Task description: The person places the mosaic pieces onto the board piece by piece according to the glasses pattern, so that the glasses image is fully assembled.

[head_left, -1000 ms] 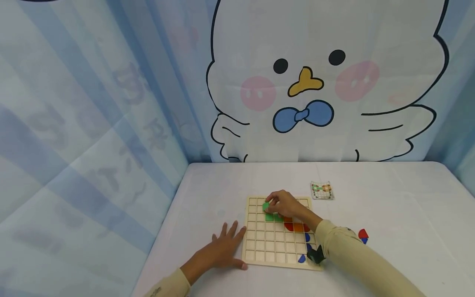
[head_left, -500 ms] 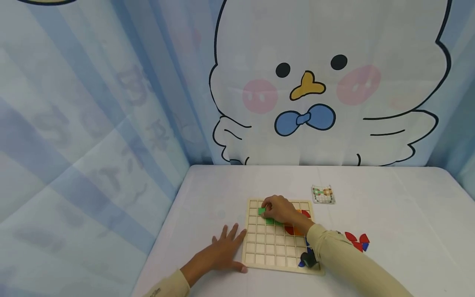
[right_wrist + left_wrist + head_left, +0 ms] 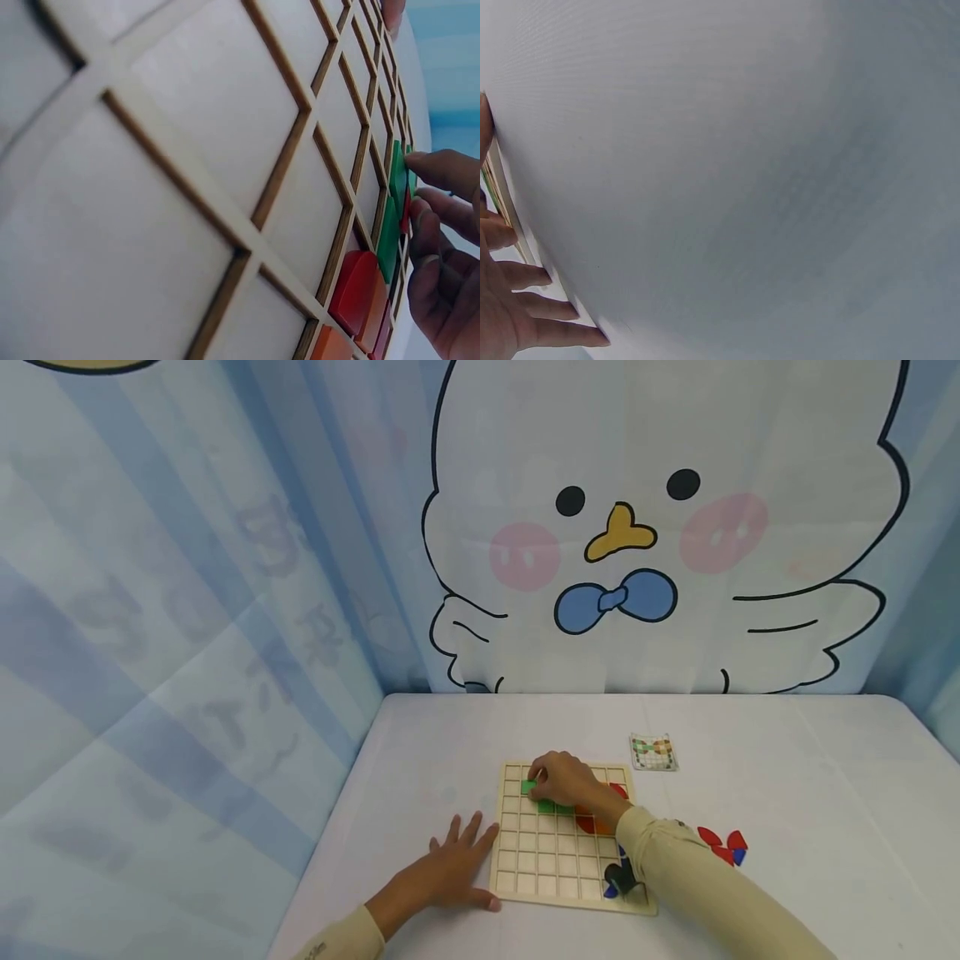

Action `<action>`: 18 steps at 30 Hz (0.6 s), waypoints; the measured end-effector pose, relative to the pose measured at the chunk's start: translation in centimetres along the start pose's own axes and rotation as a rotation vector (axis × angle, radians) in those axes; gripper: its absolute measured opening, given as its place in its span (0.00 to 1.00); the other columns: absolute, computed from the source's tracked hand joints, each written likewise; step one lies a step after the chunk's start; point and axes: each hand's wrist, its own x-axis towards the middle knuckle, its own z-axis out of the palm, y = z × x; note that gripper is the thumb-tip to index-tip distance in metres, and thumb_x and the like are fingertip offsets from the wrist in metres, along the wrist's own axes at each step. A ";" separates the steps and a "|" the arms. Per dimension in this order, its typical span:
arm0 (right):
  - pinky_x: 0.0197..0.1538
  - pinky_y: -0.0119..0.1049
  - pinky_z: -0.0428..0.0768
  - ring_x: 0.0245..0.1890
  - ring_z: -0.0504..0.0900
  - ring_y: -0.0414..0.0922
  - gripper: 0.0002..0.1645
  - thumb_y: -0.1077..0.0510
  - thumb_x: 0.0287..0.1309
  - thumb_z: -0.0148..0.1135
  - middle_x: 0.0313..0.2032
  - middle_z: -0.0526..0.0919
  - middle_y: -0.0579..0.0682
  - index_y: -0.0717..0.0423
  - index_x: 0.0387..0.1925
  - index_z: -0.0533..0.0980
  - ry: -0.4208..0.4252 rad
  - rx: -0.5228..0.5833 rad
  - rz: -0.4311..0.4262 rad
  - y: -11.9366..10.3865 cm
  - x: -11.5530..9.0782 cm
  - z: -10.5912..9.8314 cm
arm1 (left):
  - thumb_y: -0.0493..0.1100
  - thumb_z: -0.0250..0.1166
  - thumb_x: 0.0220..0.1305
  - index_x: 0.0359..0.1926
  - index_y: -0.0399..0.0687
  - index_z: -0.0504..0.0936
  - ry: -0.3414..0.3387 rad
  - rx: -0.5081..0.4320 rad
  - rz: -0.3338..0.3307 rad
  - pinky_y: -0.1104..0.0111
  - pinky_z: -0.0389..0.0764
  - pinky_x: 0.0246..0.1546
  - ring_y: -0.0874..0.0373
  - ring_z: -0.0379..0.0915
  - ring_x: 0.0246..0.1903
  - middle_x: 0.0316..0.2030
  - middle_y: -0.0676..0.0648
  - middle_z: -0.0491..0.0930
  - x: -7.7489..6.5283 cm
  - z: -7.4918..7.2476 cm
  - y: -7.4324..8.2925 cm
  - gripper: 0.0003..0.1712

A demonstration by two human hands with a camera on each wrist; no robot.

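A wooden grid board (image 3: 546, 864) lies flat on the table. Over its far rows my right hand (image 3: 564, 779) pinches a green tile (image 3: 528, 787) at a cell near the far left corner; in the right wrist view the thumb and a finger meet at that tile (image 3: 410, 160). Just nearer on the grid sit more green tiles (image 3: 546, 807), with red and orange tiles (image 3: 585, 824) to their right, partly hidden by the right arm. My left hand (image 3: 453, 864) rests on the table with fingers spread, its index fingertip and thumb at the board's left edge.
Loose red pieces (image 3: 722, 854) and a blue one (image 3: 739, 857) lie right of the board. Behind it is a small pattern card (image 3: 653, 752). A blue piece (image 3: 610, 892) shows near the board's front right corner, beside a dark wrist-worn device (image 3: 621, 877).
My right hand has shifted left with the green tile, which now lies level at a grid cell. More loose red pieces show beside the sleeve. The left hand stays put.
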 end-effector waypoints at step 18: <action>0.46 0.38 0.80 0.41 0.80 0.41 0.15 0.53 0.66 0.65 0.38 0.84 0.44 0.58 0.50 0.82 -0.097 0.177 -0.248 2.8 -2.5 -3.5 | 0.73 0.70 0.49 0.79 0.58 0.54 0.019 0.007 -0.006 0.30 0.61 0.64 0.31 0.42 0.77 0.80 0.40 0.47 -0.2 0.0 0.2 0.62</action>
